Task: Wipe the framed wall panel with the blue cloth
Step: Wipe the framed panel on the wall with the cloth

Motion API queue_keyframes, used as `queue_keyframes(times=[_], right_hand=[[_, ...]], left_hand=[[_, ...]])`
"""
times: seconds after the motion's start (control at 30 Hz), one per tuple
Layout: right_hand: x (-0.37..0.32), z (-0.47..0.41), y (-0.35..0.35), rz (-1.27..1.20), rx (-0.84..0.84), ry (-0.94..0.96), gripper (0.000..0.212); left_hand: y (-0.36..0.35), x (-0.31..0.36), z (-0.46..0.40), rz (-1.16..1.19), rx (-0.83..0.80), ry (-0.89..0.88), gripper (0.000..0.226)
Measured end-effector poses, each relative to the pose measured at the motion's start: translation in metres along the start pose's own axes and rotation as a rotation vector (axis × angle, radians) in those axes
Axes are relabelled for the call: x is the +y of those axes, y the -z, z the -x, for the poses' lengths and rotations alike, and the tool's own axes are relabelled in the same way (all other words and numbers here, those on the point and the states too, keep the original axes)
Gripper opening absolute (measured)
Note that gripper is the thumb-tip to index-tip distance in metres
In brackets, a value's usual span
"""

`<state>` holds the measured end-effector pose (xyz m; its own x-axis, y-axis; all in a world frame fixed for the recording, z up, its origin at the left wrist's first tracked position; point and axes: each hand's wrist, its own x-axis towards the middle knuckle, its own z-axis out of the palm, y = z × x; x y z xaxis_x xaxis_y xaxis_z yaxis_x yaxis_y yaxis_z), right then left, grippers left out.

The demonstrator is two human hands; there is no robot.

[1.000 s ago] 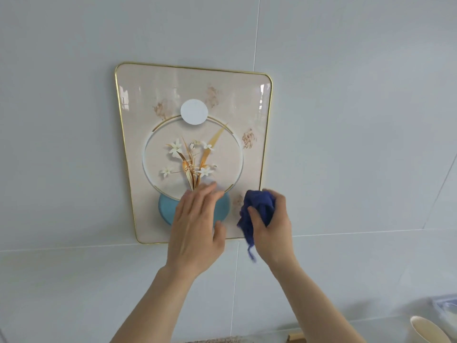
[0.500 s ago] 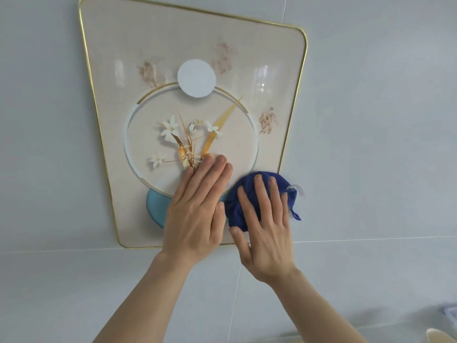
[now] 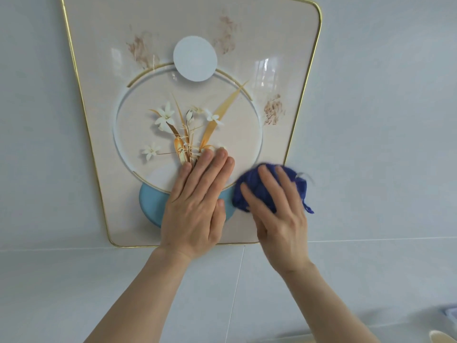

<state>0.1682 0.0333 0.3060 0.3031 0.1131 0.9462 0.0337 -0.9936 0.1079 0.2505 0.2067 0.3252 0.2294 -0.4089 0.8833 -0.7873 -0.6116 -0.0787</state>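
The framed wall panel (image 3: 103, 100) hangs on a pale tiled wall; it has a thin gold rim and shows white flowers inside a ring above a blue bowl. My left hand (image 3: 195, 206) lies flat on the panel's lower middle, fingers together, over the bowl and flower stems. My right hand (image 3: 277, 214) presses the bunched blue cloth (image 3: 294, 179) against the panel's lower right corner, fingers spread over it. The cloth overlaps the gold rim there and a frayed end hangs to the right.
Pale wall tiles (image 3: 383, 144) surround the panel, with grout lines below it. At the bottom right corner a cream rounded object (image 3: 442, 337) and a bluish item (image 3: 448, 313) show at the frame's edge.
The view has drawn closer to the panel. My right hand went from gripping the cloth off the surface to pressing it flat on the lower right corner. My left hand stays flat on the panel.
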Motion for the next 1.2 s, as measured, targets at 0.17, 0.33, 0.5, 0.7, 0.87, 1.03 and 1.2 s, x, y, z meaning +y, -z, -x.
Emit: queue_keyframes(times=[0.17,0.33,0.5,0.7,0.87,1.03,1.2], right_hand=[[0.006,-0.058,0.007,0.011,0.216,-0.076,0.033],[-0.001,-0.040,0.002,0.013,0.190,-0.088,0.031],[0.001,0.006,0.000,0.073,0.089,-0.016,0.038],[-0.004,0.047,0.013,0.159,-0.166,0.054,0.047],[-0.018,0.040,0.041,-0.010,-0.345,-0.150,0.049],[-0.016,-0.031,0.071,-0.340,-0.078,-0.499,0.031],[-0.004,-0.110,0.077,-0.159,0.212,-0.220,0.019]], left_hand=[[0.001,0.003,0.001,0.015,-0.010,0.022,0.065],[0.000,0.005,0.000,0.022,-0.005,0.031,0.065],[0.000,0.006,0.001,0.025,-0.002,0.043,0.065],[0.010,0.013,0.000,0.042,-0.047,0.059,0.064],[0.028,0.021,-0.001,0.053,-0.118,0.087,0.065],[0.049,0.029,-0.022,0.054,-0.049,0.087,0.068],[0.058,0.028,-0.055,-0.025,-0.032,0.087,0.075]])
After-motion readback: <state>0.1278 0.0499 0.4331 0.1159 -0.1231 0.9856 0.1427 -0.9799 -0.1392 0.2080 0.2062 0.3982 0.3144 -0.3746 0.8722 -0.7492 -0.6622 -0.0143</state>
